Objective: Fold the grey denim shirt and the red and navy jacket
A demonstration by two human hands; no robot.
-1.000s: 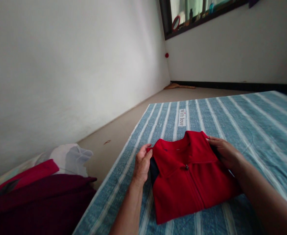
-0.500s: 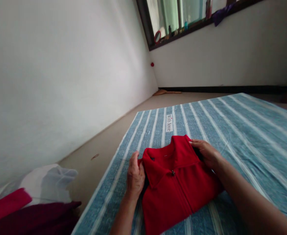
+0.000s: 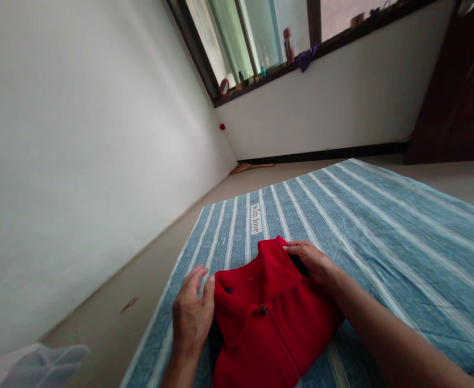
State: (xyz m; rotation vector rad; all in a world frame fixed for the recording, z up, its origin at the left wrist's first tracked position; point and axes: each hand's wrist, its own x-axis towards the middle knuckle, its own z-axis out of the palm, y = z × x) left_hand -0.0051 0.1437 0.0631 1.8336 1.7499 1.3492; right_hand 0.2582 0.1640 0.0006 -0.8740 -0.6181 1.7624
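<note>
A folded red zip jacket [image 3: 279,334] lies on the striped bedding, its collar toward the far side and its zipper pulled part-way open at the neck. Dark fabric shows along its shoulders. My right hand [image 3: 312,263] pinches the collar's right edge between thumb and fingers. At the collar's left corner is my left hand [image 3: 192,310], fingers apart and curved, the thumb tip close against the red cloth. Whether that thumb touches the jacket is hard to tell.
Blue-and-white striped bedding [image 3: 366,226] with a "With love" label [image 3: 256,219] spreads under the jacket. Pale cloth [image 3: 39,369] lies at lower left. A hair tie-like loop [image 3: 129,305] and a broom [image 3: 245,167] are on the floor. A dark door [image 3: 459,97] stands at right.
My left hand has loosened from the collar and its fingers have spread. My right hand keeps its pinch. The view has turned right, bringing the door into sight.
</note>
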